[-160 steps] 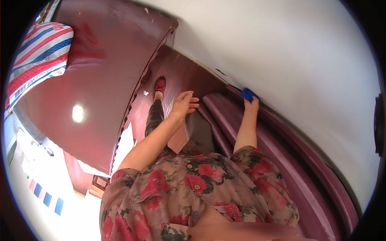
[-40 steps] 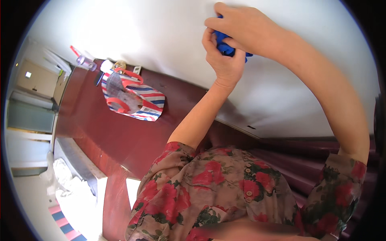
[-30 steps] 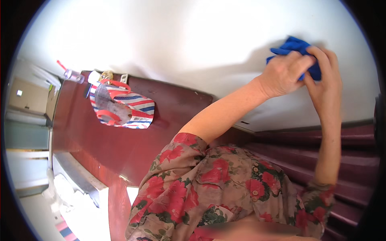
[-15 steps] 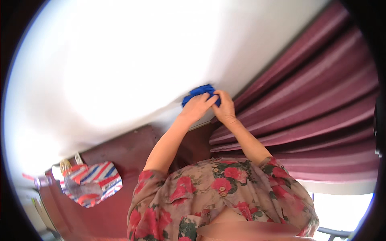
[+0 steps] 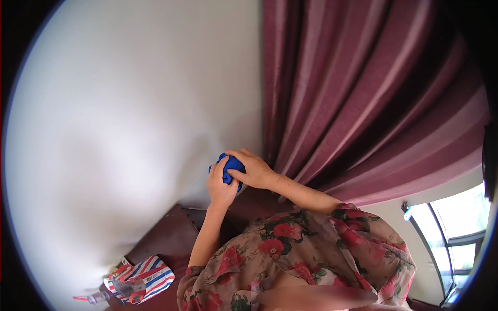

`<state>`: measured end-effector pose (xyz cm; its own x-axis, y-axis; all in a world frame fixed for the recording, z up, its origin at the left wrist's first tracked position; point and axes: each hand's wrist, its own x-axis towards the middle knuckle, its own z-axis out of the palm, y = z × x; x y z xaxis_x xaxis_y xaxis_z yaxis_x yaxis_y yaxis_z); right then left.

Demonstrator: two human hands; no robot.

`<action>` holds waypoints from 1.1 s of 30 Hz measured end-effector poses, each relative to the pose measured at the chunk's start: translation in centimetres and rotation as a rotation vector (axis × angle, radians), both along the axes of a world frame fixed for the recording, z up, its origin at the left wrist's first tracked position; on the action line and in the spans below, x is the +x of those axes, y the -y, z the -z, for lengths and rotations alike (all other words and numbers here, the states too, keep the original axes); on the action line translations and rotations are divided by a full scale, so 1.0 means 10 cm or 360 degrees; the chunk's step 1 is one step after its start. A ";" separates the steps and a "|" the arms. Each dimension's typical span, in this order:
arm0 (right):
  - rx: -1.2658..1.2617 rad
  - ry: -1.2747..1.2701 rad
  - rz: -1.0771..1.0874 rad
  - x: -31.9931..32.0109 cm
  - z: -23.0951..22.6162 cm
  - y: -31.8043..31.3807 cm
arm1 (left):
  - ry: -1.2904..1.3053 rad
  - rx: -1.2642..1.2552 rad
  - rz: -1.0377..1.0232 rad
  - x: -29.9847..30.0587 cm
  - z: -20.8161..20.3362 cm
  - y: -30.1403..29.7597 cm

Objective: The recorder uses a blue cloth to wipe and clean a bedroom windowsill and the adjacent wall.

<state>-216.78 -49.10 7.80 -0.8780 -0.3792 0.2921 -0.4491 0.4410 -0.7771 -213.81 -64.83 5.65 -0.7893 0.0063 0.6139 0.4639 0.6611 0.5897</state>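
A bright blue cloth [image 5: 235, 164], bunched into a wad, is between my two hands in front of the pale wall. My left hand [image 5: 222, 191] grips its left and lower side, with fingers bent up around it. From the right, my right hand [image 5: 255, 171] closes over the cloth, its thumb pressed on the front. Both hands are nearly touching each other. Part of the cloth lies hidden under the fingers, and I cannot tell whether it touches the wall.
A maroon curtain [image 5: 332, 103] hangs in folds close to my right hand. The pale wall [image 5: 129, 129] fills the left. Below stands a dark red surface [image 5: 163, 236] with a red, white and blue striped bag [image 5: 158, 280]. A window [image 5: 459, 217] is at the lower right.
The view has turned, so the curtain now stands more upright. My hands with the cloth appear lower and further left, and the cloth is bunched more tightly between them.
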 end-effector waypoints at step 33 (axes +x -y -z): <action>-0.0381 -0.0187 0.1311 1.84 -0.42 -1.43 | -0.0323 0.0064 0.2243 0.00 -0.58 -1.87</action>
<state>-198.38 -34.76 11.96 -0.8051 0.4480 0.3888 -0.1415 0.4915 -0.8593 -213.84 -46.12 11.50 -0.0377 0.6798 0.7325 0.7864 -0.4320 0.4415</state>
